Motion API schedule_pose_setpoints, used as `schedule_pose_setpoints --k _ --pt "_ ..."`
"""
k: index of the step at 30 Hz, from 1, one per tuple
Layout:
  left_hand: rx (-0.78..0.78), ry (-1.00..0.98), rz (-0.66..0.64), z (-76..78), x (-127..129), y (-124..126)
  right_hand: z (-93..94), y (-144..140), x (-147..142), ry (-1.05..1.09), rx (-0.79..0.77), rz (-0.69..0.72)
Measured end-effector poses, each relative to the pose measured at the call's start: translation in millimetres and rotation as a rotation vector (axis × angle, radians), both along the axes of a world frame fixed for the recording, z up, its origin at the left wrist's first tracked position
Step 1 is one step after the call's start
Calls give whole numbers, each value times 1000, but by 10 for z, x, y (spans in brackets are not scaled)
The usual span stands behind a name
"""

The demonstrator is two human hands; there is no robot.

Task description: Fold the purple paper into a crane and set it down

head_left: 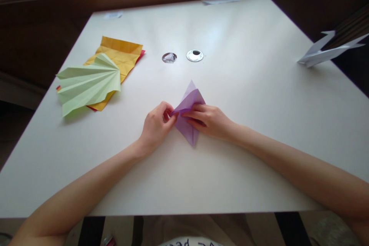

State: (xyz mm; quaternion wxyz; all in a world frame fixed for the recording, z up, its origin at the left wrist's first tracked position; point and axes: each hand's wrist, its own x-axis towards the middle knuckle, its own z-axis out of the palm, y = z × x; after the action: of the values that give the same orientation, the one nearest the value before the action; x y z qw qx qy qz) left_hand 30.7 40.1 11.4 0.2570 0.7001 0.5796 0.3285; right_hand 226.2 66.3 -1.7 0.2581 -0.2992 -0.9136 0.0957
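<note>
Purple paper (188,101) between both hands (157,123) (212,120)

My left hand (155,123) and right hand (215,121) are bare and slim-fingered; my forearms (108,175) are bare too, tapering toward the hands. At the bottom edge shows a curved strip of my white top (197,240), marked with dark lettering (186,243) too cut off to read. Dim, brownish-grey cloth (198,226) covers my lap.

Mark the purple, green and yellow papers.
Purple paper (187,101): head view, on its upper flap.
Green paper (90,81): head view, on its middle pleats.
Yellow paper (122,54): head view, on its uncovered creased part.
</note>
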Motion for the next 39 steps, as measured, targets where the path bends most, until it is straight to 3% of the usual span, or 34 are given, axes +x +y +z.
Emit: schedule_pose_setpoints --k 6,17,39 --pt "127 131 -15 -28 -4 -15 15 -73 -5 -150 182 61" --pt "431 314 3 -78 15 -34 4 -75 -2 -158 216 41" --pt "535 305 -16 -89 5 -44 22 -81 -6 -148 195 36"
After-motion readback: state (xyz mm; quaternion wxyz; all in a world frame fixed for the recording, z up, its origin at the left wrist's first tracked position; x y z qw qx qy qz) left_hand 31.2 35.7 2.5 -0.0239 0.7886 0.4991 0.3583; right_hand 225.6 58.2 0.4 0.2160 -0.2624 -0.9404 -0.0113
